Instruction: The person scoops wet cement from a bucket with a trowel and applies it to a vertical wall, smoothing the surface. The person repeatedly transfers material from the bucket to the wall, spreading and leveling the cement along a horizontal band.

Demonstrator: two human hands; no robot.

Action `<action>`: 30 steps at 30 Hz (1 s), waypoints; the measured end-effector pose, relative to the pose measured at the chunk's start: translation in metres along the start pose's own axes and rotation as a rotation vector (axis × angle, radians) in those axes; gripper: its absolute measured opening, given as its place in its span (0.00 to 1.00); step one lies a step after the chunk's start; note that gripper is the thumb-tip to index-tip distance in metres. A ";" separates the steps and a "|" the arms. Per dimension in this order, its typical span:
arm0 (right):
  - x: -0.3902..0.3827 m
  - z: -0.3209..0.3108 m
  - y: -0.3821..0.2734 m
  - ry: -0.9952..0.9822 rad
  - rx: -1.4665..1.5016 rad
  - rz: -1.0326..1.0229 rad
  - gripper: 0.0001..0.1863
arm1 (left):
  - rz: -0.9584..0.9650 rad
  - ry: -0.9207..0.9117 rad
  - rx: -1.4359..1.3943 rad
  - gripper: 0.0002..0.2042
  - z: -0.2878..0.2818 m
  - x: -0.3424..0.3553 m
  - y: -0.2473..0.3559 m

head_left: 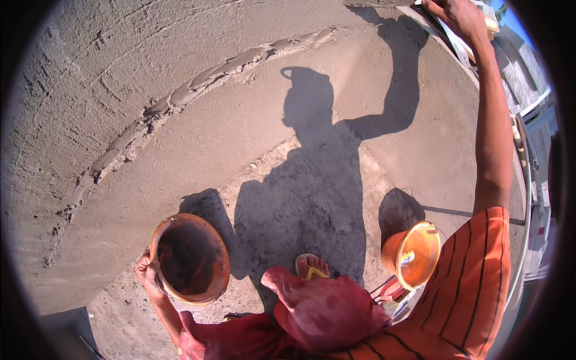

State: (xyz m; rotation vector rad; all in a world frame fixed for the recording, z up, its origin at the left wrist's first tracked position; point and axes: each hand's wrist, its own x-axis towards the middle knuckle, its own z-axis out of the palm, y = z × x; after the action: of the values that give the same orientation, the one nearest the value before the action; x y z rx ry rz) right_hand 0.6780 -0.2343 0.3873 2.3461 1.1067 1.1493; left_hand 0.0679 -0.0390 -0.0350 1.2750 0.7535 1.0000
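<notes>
Down low, the left hand (146, 271) clamps the rim of a round, mortar-crusted orange pan (189, 258), likely stiff and heavy; the right hand (459, 15) grips a flat trowel-like tool (447, 36) up at the plastered wall (180, 90).

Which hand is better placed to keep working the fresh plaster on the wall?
Right. The right hand is raised to the top of the plastered wall, gripping a flat tool there. The left hand is low at the person's side, holding the rim of the orange pan.

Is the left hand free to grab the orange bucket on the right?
Probably not: the left hand grips the brown pan's rim, and the orange bucket stands across the body, beyond the raised knee.
</notes>
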 end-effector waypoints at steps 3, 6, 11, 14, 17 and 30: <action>-0.053 0.098 -0.042 0.093 0.519 0.228 0.26 | -0.002 0.101 0.045 0.12 -0.016 -0.022 0.020; -0.120 0.146 -0.129 0.156 1.025 0.445 0.19 | -0.028 0.065 -0.014 0.12 -0.010 -0.010 0.011; -0.133 0.199 -0.260 0.153 1.224 0.407 0.15 | -0.080 0.021 -0.014 0.12 -0.014 -0.012 0.013; -0.091 0.242 -0.260 0.061 1.463 0.658 0.18 | -0.078 0.011 -0.003 0.11 -0.011 -0.012 0.017; -0.080 0.267 -0.235 -0.111 1.804 0.882 0.19 | -0.049 0.056 -0.034 0.11 -0.003 -0.022 0.022; -0.121 0.147 -0.344 -0.411 2.509 0.694 0.15 | -0.046 0.022 -0.059 0.10 -0.028 -0.024 0.013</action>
State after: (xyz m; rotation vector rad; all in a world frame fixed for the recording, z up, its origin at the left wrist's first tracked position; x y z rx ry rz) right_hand 0.5702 -0.0910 0.0376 -1.0961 -0.5106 0.7398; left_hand 0.0310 -0.0497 -0.0287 1.1928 0.7620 0.9940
